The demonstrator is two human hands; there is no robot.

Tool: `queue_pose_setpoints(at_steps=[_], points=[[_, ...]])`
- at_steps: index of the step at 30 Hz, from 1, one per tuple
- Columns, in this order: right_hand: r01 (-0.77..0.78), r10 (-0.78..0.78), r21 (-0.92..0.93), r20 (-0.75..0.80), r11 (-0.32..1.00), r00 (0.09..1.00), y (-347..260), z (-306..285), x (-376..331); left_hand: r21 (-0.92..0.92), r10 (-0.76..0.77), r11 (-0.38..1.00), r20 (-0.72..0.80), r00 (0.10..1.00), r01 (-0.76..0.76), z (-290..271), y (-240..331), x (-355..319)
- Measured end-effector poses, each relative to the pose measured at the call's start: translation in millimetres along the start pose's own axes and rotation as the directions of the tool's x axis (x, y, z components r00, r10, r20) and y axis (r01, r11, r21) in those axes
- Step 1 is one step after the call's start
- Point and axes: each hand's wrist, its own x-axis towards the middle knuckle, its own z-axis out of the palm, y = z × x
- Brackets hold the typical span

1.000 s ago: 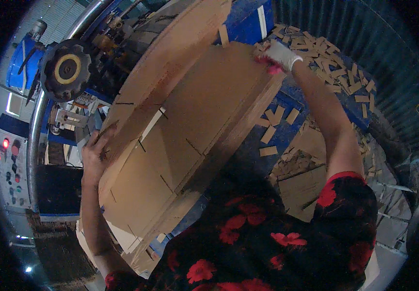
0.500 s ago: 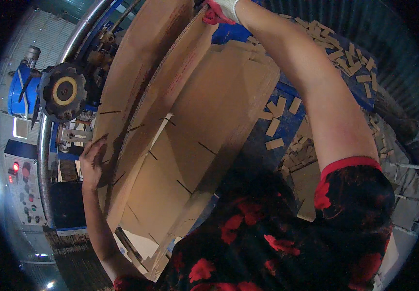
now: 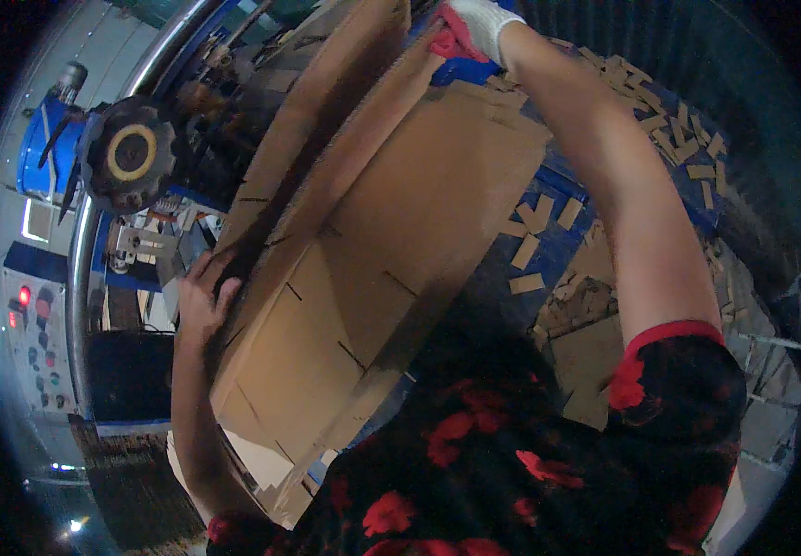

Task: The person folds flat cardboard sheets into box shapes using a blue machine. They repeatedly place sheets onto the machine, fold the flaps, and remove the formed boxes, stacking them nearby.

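My bare left hand (image 3: pixel 202 298) is closed on the near left part of a long brown cardboard sheet (image 3: pixel 266 190), thumb on one side and fingers on the other. At the far end, my right hand (image 3: pixel 474 33), in a white glove with red-pink fingers, grips the edge of a tilted cardboard sheet (image 3: pixel 363 153). Whether these two upright parts are one folded sheet or two, I cannot tell. Beneath and to the right lies a stack of flat cardboard (image 3: pixel 419 213), its top sheet marked by short dark slots.
To the left stands a machine with a black handwheel (image 3: pixel 130 154), a metal rail (image 3: pixel 83 278) and a control panel (image 3: pixel 37 343) with a red light. Small cardboard offcuts (image 3: pixel 530 218) litter the blue surface (image 3: pixel 562 181) and a heap lies at right.
The upright cardboard has shifted to the right, away from the machine, and now covers more of the stack. Both hands have moved right with it; the left thumb now shows.
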Motion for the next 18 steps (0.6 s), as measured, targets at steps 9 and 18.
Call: queue_pose_setpoints(at_steps=[9,18], points=[[0.537,-0.243,-0.842,0.513,0.042,0.823,-26.5,-30.2,-55.2,0.118,-0.021,0.993,0.008,1.000,0.020,0.8,4.8,-8.0],[0.308,-0.149,-0.661,0.287,0.684,0.946,-22.3,-9.9,-108.6,0.035,-0.038,0.999,-0.062,0.997,0.040,-1.7,11.4,-2.0]])
